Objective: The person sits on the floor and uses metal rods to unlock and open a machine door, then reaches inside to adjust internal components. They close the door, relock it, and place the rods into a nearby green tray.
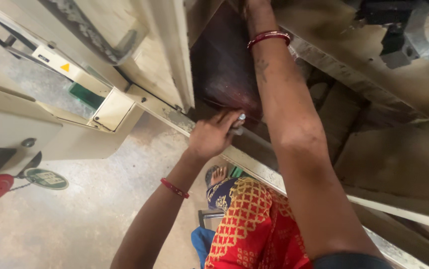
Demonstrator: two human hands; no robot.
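Your left hand (213, 135) pinches a small metal part (239, 124) (rigid, likely slick); grip its sides. Right-hand fingers: cannot tell.

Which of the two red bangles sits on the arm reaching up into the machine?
The bangle at the top of the frame, on the right arm stretched into the dark opening. The other bangle is lower, on the left wrist at the machine's edge.

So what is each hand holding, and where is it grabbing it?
The left hand pinches a small shiny metal piece by one end, at the machine's ledge. The right hand is out of view inside the machine; cannot tell.
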